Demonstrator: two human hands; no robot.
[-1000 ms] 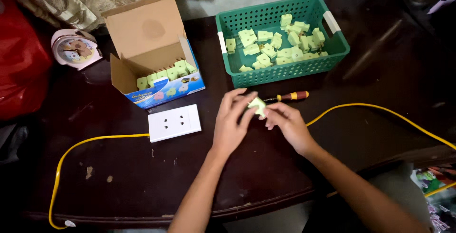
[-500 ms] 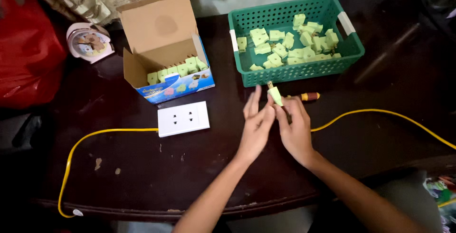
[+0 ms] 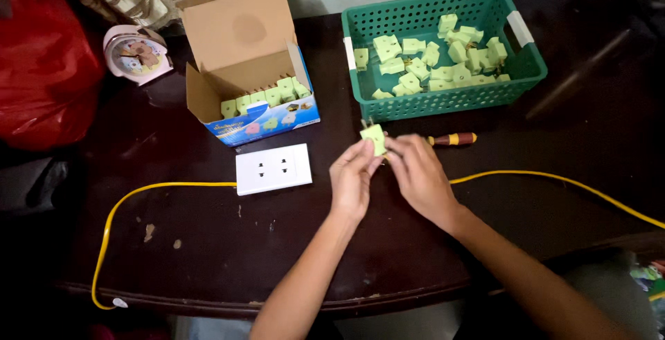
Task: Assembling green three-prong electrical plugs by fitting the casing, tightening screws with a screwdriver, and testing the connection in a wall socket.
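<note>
— While over the table, both hands at work? How far along?
— Judged partway. Basket held a loose heap of green plugs; box showed one row of them.
— And the hands?
— Left hand and right hand pinched shut on one plug, just below the basket, near the socket plate and screwdriver.

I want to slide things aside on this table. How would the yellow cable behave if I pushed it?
The yellow cable lies in loose curves across the dark table, so it is probably floppy and would bend rather than slide whole. One end seems to run to the white socket plate, so pushing may drag that light-looking plate along.
</note>
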